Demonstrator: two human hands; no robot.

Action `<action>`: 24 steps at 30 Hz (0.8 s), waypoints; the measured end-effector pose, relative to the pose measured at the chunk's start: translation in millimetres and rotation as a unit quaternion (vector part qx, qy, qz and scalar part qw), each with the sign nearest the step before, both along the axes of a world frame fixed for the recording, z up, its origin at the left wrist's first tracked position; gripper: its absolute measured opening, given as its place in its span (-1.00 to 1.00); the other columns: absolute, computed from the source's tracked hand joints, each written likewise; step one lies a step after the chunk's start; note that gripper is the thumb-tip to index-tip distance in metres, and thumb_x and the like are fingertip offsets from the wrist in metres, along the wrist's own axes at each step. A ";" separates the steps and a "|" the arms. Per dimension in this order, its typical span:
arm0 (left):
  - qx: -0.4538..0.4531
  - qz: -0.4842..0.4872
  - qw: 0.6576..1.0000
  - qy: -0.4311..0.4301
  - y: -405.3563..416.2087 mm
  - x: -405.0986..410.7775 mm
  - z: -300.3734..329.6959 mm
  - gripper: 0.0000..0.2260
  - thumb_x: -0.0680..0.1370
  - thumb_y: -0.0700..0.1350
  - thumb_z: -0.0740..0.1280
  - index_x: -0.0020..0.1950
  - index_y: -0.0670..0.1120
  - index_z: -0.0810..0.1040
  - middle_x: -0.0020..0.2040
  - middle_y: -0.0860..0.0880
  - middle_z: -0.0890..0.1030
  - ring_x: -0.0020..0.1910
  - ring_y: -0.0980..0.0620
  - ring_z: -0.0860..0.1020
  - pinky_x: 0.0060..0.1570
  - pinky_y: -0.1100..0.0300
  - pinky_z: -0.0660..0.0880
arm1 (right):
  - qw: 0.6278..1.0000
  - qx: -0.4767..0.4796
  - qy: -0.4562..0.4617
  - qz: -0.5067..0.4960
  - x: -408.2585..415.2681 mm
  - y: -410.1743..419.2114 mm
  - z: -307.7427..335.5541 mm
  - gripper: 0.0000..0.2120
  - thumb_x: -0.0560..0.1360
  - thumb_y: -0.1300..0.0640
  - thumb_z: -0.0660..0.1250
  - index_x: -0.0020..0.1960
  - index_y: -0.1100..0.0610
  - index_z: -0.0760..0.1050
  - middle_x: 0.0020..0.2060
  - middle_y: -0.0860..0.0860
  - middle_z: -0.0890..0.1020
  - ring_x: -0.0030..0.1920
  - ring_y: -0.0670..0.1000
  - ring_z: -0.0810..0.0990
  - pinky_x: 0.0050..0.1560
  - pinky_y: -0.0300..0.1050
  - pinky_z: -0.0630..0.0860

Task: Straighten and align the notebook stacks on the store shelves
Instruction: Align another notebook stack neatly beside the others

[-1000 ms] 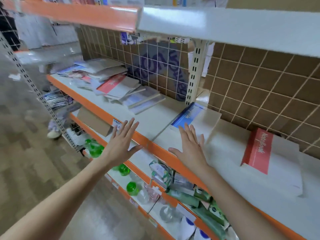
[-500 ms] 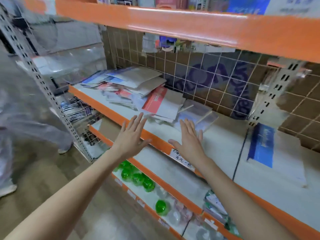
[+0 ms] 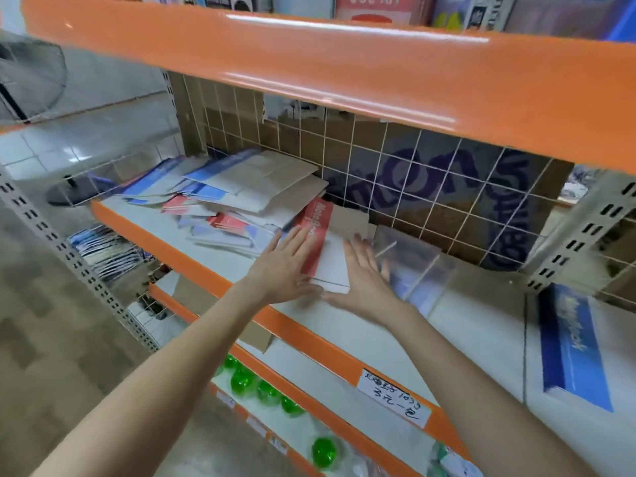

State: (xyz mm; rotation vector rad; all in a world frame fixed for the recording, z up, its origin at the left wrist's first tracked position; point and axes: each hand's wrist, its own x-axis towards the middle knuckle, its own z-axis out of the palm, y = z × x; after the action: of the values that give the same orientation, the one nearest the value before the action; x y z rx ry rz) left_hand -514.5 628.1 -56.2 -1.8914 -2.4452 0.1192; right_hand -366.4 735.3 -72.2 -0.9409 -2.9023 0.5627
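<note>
Both hands now forward over shelf (image 3: 220,256), off its front edge. Left hand (image 3: 284,266) lies flat on red-spined notebook (image 3: 321,249); right hand (image 3: 366,275) flanks its right side, fingers straight. View shifts left, closer to messy pile (image 3: 234,194).

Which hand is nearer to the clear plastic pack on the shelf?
Right. The right hand lies beside the clear pack, its fingers at its edge; the left hand is across the red notebook.

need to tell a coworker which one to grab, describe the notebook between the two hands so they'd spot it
On the middle white shelf with the orange front edge, look just right of the messy notebook pile. The red-and-white notebook lies flat there; alone, it has a red strip with white lettering along its left side.
</note>
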 end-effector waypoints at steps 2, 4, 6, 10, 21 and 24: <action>-0.028 -0.004 1.000 -0.008 4.8 -5.7 -1.0 -0.13 0.47 0.40 0.09 0.54 -0.04 -0.24 0.56 -0.06 -0.17 0.52 -0.02 -0.20 0.47 -0.01 -0.27 | 1.000 -0.004 -0.025 0.002 -3.3 0.0 -2.2 0.03 0.43 -0.30 0.29 0.54 0.13 -0.28 0.52 0.06 -0.28 0.51 0.05 -0.31 0.44 0.22 -0.20; -0.053 -0.005 0.999 -0.011 5.0 -6.8 -4.0 -0.14 0.46 0.43 0.02 0.54 -0.05 -0.22 0.56 -0.05 -0.17 0.52 -0.01 -0.20 0.47 -0.02 -0.27 | 0.999 0.009 -0.052 -0.002 -4.8 -3.6 -5.5 -0.04 0.47 -0.31 0.20 0.54 0.14 -0.28 0.53 0.07 -0.26 0.52 0.03 -0.29 0.45 0.20 -0.23; -0.058 -0.007 0.998 -0.005 1.6 -4.9 -6.4 -0.14 0.45 0.43 -0.03 0.55 -0.06 -0.22 0.55 -0.04 -0.18 0.52 -0.01 -0.21 0.47 -0.03 -0.26 | 0.997 0.032 -0.063 -0.022 -6.2 -10.8 -8.5 -0.13 0.52 -0.27 0.13 0.55 0.14 -0.27 0.53 0.06 -0.24 0.52 0.02 -0.27 0.46 0.18 -0.23; -0.049 -0.020 0.999 0.011 -13.1 3.5 -10.5 -0.29 0.58 0.26 0.00 0.54 -0.08 -0.23 0.55 -0.03 -0.19 0.52 -0.04 -0.20 0.46 -0.07 -0.25 | 0.994 0.054 -0.064 -0.069 -1.5 -33.9 -14.4 -0.33 0.63 0.09 0.11 0.54 0.11 -0.27 0.54 0.02 -0.23 0.52 0.00 -0.25 0.46 0.14 -0.21; 0.070 -0.097 0.993 0.007 -76.3 62.9 -29.6 -0.33 0.56 -0.27 0.16 0.55 -0.04 -0.14 0.56 -0.05 -0.07 0.53 -0.08 -0.09 0.45 -0.05 -0.18 | 0.983 0.085 -0.030 -0.161 70.3 -119.5 -18.0 -0.23 0.51 0.44 0.10 0.56 0.06 -0.19 0.55 0.00 -0.15 0.53 -0.03 -0.16 0.48 0.02 -0.17; 0.111 -0.134 0.985 -0.012 -85.5 93.1 -28.5 -0.29 0.51 -0.31 0.20 0.55 -0.02 -0.10 0.56 -0.04 -0.05 0.53 -0.10 -0.12 0.45 -0.05 -0.20 | 0.973 0.099 -0.018 -0.208 102.8 -139.2 -13.6 -0.24 0.53 0.37 0.18 0.56 0.03 -0.16 0.55 -0.01 -0.11 0.54 -0.02 -0.15 0.48 0.03 -0.20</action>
State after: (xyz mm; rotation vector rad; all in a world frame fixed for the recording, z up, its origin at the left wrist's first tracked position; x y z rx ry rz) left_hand -421.3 542.6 -84.7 -2.1002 -2.0878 -0.1784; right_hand -263.6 596.1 -85.8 -1.4770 -2.6032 0.2235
